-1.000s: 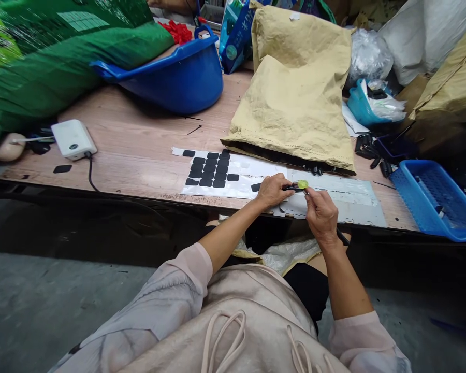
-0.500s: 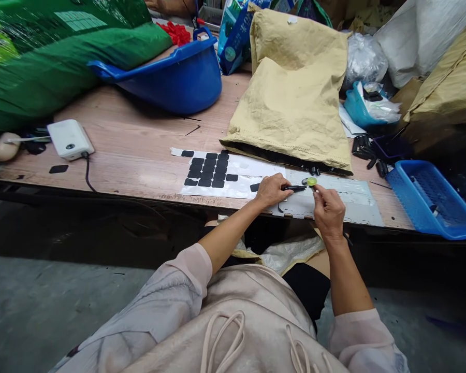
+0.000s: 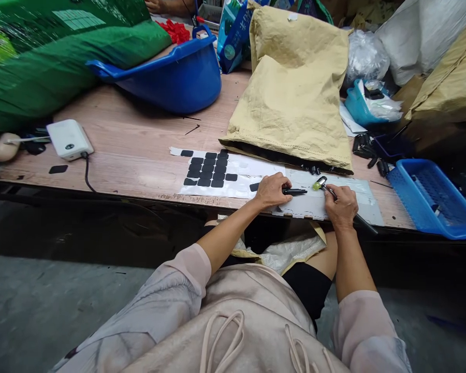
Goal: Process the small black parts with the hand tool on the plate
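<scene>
My left hand is closed on a slim black pen-like piece, whose dark tip points right over a pale sheet at the table's front edge. My right hand grips a small hammer with a metal head and a yellow-green face. Its dark handle runs out below the hand, past the table edge. The hammer head is just above and right of the black piece, apart from it. Left of my hands, rows of black rounded stickers lie on white backing paper.
A large tan paper sack lies behind my hands, with small black parts at its mouth. Blue basket to the right, blue basin at back left. A white box with a cable sits left. Another person's arm shows at the top.
My right hand has moved right and turned, swinging the hammer head up and away from the black piece. My left hand has stayed in place.
</scene>
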Action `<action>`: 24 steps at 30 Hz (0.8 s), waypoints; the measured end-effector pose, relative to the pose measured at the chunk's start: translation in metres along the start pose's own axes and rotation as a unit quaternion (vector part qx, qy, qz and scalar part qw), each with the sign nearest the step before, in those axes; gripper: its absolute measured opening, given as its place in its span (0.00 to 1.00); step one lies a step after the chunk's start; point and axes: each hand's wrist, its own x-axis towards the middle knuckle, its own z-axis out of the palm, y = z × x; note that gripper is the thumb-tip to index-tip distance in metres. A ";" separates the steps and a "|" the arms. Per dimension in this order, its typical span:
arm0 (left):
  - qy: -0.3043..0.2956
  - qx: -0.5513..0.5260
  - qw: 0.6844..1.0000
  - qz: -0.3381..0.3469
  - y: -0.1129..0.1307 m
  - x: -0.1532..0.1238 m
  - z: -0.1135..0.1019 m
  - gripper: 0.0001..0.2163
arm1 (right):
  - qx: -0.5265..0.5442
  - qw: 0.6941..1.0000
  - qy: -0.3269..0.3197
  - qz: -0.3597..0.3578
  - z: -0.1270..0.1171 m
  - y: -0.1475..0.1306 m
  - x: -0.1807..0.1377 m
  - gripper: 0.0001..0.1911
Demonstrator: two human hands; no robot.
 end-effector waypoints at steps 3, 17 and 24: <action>0.000 0.005 1.000 -0.001 -0.002 0.003 0.001 0.11 | -0.005 1.000 -0.002 0.008 0.000 -0.004 -0.001 0.15; -0.150 0.033 0.976 0.153 0.000 -0.120 0.033 0.10 | -0.021 0.999 -0.017 0.035 -0.002 -0.007 0.000 0.15; -0.249 0.071 0.966 0.007 -0.001 -0.128 0.029 0.10 | -0.034 0.999 -0.009 0.032 -0.001 -0.008 0.000 0.15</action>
